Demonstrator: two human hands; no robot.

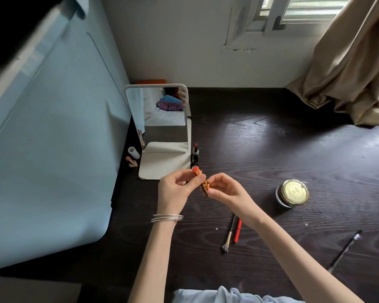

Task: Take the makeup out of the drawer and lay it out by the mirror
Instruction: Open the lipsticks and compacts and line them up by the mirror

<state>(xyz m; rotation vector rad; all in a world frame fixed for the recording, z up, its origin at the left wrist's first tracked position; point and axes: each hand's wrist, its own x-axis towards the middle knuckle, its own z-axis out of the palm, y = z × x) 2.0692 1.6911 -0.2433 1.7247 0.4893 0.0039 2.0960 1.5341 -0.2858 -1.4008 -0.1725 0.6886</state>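
Both hands hold an orange-gold lipstick [202,181] with a coral tip, just in front of the white standing mirror [162,127]. My left hand [175,189] pinches its upper part and my right hand [224,191] grips its base. A dark lipstick [195,153] stands uncapped right of the mirror's base. Left of the base are a rose-gold lipstick [131,162] and a white tube [133,152]. On the dark table [271,149] lie a brush [229,234], a red pencil [237,230], a gold-lidded jar [292,192] and a black mascara wand [346,249].
A pale blue cabinet [53,149] rises along the left side of the table. A beige curtain [348,73] drapes onto the table's far right corner under a window. The drawer is not in sight.
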